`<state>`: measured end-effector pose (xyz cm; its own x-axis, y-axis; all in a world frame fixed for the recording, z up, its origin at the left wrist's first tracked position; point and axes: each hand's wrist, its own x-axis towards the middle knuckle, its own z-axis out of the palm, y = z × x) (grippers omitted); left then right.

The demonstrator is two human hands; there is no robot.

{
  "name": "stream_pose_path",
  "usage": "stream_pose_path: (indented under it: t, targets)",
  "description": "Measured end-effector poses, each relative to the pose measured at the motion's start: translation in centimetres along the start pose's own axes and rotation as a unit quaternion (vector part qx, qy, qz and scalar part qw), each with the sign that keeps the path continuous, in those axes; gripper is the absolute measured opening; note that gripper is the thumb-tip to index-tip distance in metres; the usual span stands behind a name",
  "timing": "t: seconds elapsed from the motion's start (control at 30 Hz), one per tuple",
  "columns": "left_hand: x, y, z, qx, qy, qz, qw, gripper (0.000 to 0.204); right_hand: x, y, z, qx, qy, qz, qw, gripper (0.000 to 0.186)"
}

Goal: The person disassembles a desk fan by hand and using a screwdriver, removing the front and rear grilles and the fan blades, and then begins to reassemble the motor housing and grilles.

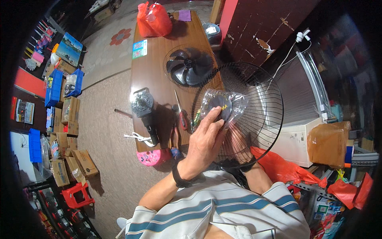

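Striped shirt cloth was closest, at six o'clock if the big wire guard was the clock's middle. Brown and long, the table ran off toward ten. A white box stood at four. The round wire guard stuck out past the table's right edge. Black fan blades lay at half past ten. The left hand had its fingers nearly straight and touching a dark disc; I could not tell if it gripped anything. The right hand was behind the wires, so its hold could not be told. A red-handled screwdriver lay at nine. The disc sat in clear plastic near the guard's middle.

To do this well, I think one hand needed to keep the guard steady while the other pressed softly. Hard pushing could have bent the thin wires. The box made four o'clock tight; more bare wood showed toward ten.
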<state>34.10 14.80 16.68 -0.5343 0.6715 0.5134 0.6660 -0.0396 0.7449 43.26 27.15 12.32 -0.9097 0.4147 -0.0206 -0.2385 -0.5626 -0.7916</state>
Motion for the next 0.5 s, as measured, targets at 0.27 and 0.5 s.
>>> stream_pose_path:
  t: [0.27, 0.5]
  targets:
    - [-0.3, -0.1, -1.2, 0.061, -0.035, 0.008, 0.997, 0.054, 0.9, 0.5, -0.5, 0.131, -0.006, 0.027, 0.991, 0.052]
    - [-2.2, 0.1, -2.4, 0.047, -0.096, -0.001, 0.994, 0.074, 2.5, -1.1, -1.3, 0.349, -0.065, 0.028, 0.935, 0.055]
